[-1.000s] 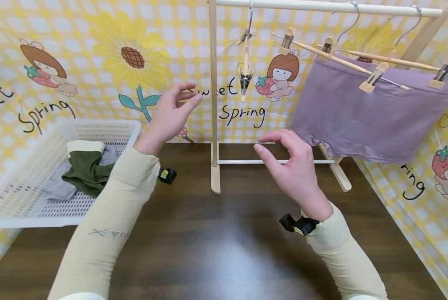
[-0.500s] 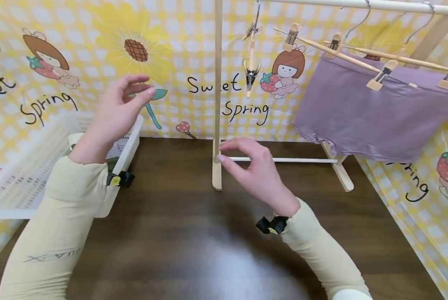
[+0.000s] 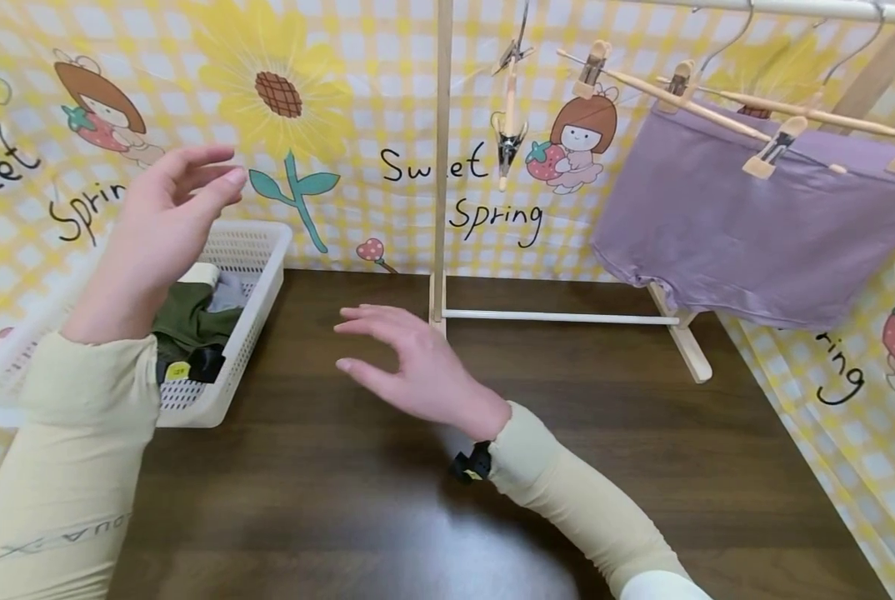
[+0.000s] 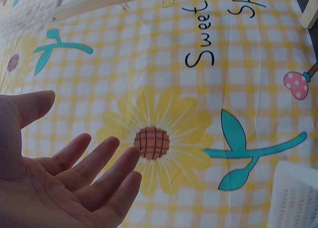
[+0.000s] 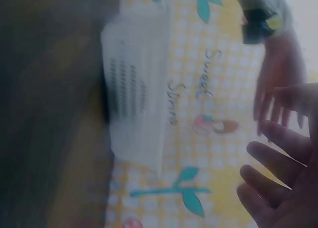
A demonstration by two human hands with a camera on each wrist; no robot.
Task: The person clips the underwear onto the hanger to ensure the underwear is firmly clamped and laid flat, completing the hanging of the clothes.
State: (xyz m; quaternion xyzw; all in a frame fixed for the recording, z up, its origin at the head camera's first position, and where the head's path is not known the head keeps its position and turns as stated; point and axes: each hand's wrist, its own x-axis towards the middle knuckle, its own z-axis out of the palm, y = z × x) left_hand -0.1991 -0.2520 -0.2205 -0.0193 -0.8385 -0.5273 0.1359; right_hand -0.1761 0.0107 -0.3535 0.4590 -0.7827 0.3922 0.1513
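Note:
My left hand (image 3: 166, 225) hangs over the white plastic basket (image 3: 263, 308), holding nothing, its fingers loosely bent. In the left wrist view its fingers (image 4: 89, 183) are spread apart in front of the printed cloth. Inside the basket lie a dark green garment (image 3: 192, 321) with a white band and a grey one (image 3: 227, 292), partly hidden by my left arm. My right hand (image 3: 425, 367) is above the table to the right of the basket, fingers and thumb apart with nothing between them. The right wrist view is blurred and shows the basket's side (image 5: 134, 94) beyond that hand.
A wooden rack (image 3: 442, 167) stands at the back. Purple shorts (image 3: 747, 217) hang from clip hangers (image 3: 687, 104) on its right, and another hanger (image 3: 509, 125) hangs edge-on nearer the left post. A checked printed cloth (image 3: 387, 83) covers the wall behind the brown table (image 3: 357, 500).
Both hands have moved left, the left one from near the rack post to over the basket, the right one from below the shorts to left of the post. The view has shifted slightly.

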